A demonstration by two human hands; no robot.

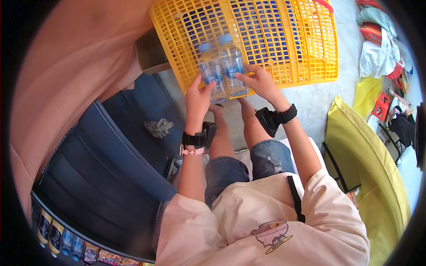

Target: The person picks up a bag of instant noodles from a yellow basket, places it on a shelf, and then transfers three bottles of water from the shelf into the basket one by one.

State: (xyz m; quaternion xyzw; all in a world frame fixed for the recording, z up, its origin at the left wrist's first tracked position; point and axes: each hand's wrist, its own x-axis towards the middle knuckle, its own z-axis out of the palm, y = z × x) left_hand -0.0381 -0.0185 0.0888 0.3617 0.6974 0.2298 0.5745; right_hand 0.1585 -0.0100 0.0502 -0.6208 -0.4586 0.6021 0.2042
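Two clear water bottles with blue caps and blue labels are held side by side over the near part of a yellow plastic basket (310, 71). My left hand (198, 98) grips the left bottle (208, 66) around its lower side. On the other side, my right hand (262, 83) is closed on the right bottle (231, 57), thumb across its label. The bottles look upright and touch or nearly touch each other. Blue shows through the basket's mesh; what it is I cannot make out.
Dark shelves (102, 164) stand at the left, with a crumpled grey plastic bag (159, 128) on one. Bottles and snack packs (91, 252) line a lower-left shelf. Yellow-green cloth (368, 177) hangs at right. Bags (377, 57) lie on the floor, and another person (401, 124) is at far right.
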